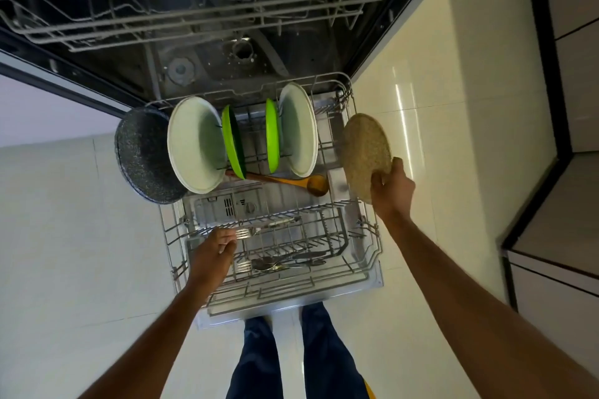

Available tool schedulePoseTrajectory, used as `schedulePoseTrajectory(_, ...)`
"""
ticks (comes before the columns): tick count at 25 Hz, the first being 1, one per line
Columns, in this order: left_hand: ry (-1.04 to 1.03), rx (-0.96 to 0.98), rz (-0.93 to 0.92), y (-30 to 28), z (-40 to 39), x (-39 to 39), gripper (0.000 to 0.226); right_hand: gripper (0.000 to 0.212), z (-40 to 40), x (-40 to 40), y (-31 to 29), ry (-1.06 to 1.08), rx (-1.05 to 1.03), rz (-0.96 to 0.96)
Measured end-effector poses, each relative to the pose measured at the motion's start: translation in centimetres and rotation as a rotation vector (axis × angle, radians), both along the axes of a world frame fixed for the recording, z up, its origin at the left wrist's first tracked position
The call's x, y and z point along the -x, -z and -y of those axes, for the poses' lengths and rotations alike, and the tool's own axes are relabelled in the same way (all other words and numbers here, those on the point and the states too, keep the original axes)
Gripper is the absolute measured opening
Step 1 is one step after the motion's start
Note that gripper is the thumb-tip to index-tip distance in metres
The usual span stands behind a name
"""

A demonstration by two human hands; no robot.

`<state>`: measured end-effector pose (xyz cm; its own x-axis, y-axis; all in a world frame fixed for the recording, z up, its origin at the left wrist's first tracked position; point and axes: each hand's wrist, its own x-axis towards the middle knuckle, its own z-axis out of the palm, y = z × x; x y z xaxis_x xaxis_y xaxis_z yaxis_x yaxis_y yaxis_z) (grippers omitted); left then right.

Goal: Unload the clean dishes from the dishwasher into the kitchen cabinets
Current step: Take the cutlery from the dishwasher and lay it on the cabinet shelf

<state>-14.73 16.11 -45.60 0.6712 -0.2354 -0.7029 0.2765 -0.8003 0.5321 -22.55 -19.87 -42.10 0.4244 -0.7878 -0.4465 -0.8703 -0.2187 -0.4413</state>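
The lower dishwasher rack [372, 246] is pulled out over the open door. Upright in it stand a speckled dark pan [142, 155], two white plates [194, 146] [299, 129] and two green plates [233, 146] [272, 136]. A wooden spoon [291, 183] lies across the rack. My right hand [390, 186] grips the lower edge of a round woven mat [364, 152], held upright at the rack's right side. My left hand [215, 251] pinches a fork [248, 232] at the rack's front left. More cutlery [285, 262] lies in the front section.
The empty upper rack [194, 10] juts out above the tub. Glossy floor tiles [437, 107] lie to the right, bounded by dark-edged cabinet fronts [551, 204]. A pale cabinet side [64, 204] flanks the left. My legs [291, 350] stand at the door's front edge.
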Motion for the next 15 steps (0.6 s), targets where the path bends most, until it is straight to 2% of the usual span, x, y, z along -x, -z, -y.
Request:
schedulePoseTrajectory(2,0.032,-0.025,-0.004,0.2,-0.5,0.0,0.022,0.013,0.1,-1.8,0.3,-0.017,0.033,0.000)
schedulePoseTrajectory(7,0.034,-0.039,-0.031,1.4,-1.2,0.8,0.024,0.025,3.0,-10.0,0.2,0.068,0.078,0.022)
schedulePoseTrajectory(11,0.020,-0.017,-0.045,2.4,-1.5,1.5,0.024,0.025,4.6,-13.5,-0.2,-0.037,0.106,0.006)
schedulePoseTrajectory(15,0.030,-0.029,-0.061,3.0,-2.4,2.6,0.027,0.025,4.5,-13.9,-1.5,-0.085,0.251,0.047)
